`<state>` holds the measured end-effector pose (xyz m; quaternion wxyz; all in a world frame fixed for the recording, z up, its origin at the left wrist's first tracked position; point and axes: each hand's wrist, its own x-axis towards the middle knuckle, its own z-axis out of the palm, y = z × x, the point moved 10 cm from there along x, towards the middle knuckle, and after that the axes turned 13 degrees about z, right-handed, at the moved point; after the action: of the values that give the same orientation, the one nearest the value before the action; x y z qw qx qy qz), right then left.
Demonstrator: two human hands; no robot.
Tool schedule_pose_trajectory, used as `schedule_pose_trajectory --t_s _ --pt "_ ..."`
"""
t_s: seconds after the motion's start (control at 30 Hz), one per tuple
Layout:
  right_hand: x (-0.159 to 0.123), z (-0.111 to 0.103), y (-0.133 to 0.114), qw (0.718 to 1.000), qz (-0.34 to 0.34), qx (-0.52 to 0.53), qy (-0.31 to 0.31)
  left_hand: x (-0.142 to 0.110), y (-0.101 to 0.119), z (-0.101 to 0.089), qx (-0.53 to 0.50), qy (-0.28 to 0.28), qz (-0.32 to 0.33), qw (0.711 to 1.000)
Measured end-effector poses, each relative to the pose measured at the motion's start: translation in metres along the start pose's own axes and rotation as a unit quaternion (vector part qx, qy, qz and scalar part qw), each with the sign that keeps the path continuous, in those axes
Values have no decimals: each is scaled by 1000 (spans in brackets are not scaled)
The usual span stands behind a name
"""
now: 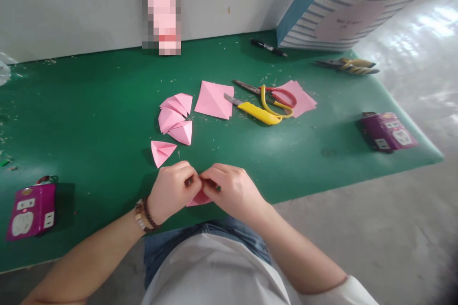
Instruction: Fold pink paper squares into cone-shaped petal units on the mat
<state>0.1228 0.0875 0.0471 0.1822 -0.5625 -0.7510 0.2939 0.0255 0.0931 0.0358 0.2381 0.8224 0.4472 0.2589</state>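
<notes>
Near the front edge of the green table, my left hand [175, 186] and my right hand [231, 188] meet with fingertips closed on one piece of pink paper [199, 198]. Most of that paper is hidden under the fingers; a folded lower part shows between them. Just beyond my left hand lies a single folded pink paper piece [162, 152]. Behind it several more folded pink pieces [175, 116] overlap in a curved cluster. Square pink sheets [213, 100] lie farther back, with a diagonal crease on the top one.
A yellow-handled knife [257, 112] and scissors [281, 97] rest across more pink sheets [304, 100]. Pliers [348, 65], a pen [268, 47] and a striped bag [332, 9] are at the back right. Purple boxes [34, 212] sit at both sides of the green table [107, 105].
</notes>
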Motion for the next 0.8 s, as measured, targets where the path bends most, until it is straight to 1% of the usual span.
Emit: schedule_pose_trajectory --t_s 0.1,0.17,0.2,0.23,0.27,0.33,0.37,0.4,0.43,0.5,0.57,0.63,0.7,0.8 --pt "2 -5 4 1000 17 23 8 1 -2 0 -40 0 -16 999" --pt "5 -11 15 995 58 76 11 2 -6 1 -125 0 -45 991" --pt "7 -14 23 991 84 105 13 2 -9 4 -187 -1 -70 980" --pt "8 -17 30 985 110 131 17 1 -14 10 -261 -11 -109 959" --pt "9 -20 37 979 132 152 24 -2 -17 18 -335 -24 -150 930" --pt "9 -25 46 972 156 168 48 -10 -18 36 -460 -52 -227 857" --pt "9 -27 47 972 157 167 62 -13 -17 43 -502 -61 -252 825" --pt "8 -29 47 972 152 162 76 -15 -15 47 -530 -66 -268 801" --pt "7 -31 46 973 145 156 89 -17 -15 50 -548 -66 -278 786" --pt "5 -33 42 974 130 147 109 -18 -14 53 -567 -69 -287 769" --pt "4 -33 40 975 120 151 114 -19 -15 56 -577 -69 -290 760" --pt "4 -29 40 974 121 166 99 -19 -17 57 -584 -62 -294 755" --pt "4 -22 42 973 133 174 70 -18 -19 57 -588 -49 -297 751" --pt "6 -14 44 975 152 159 37 -15 -19 56 -593 -40 -284 752"
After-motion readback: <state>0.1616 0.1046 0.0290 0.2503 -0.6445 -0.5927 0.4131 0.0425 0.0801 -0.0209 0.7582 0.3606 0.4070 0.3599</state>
